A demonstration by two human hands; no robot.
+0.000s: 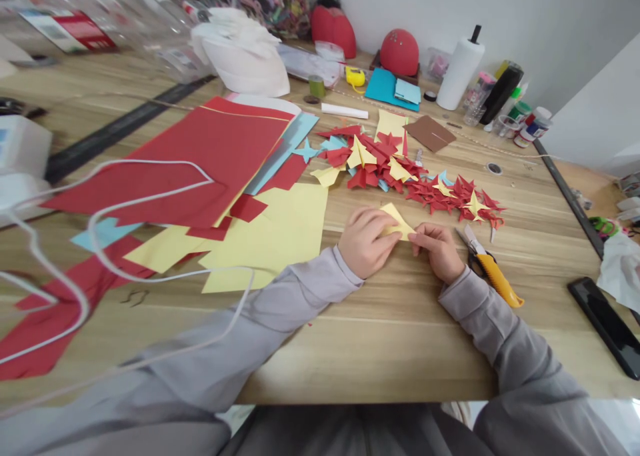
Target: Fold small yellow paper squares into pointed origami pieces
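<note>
My left hand (367,243) is closed over a small piece of folded yellow paper (397,217), with the fingers covering part of it. At the paper's right corner, the thumb and forefinger of my right hand (439,249) pinch its edge. Just beyond my hands lies a pile of folded red paper stars (385,156), mixed with a few yellow and blue ones. A utility knife (493,273) with a yellow handle rests to the right of my right hand, on top of dark-handled scissors (474,259).
Red sheets (200,156) and yellow sheets (285,223) cover the table's left side, crossed by a white cable (145,277). A black phone (605,326) lies at the right edge. Bottles (533,128), a yellow tape measure (355,76) and tissues (245,49) stand at the back.
</note>
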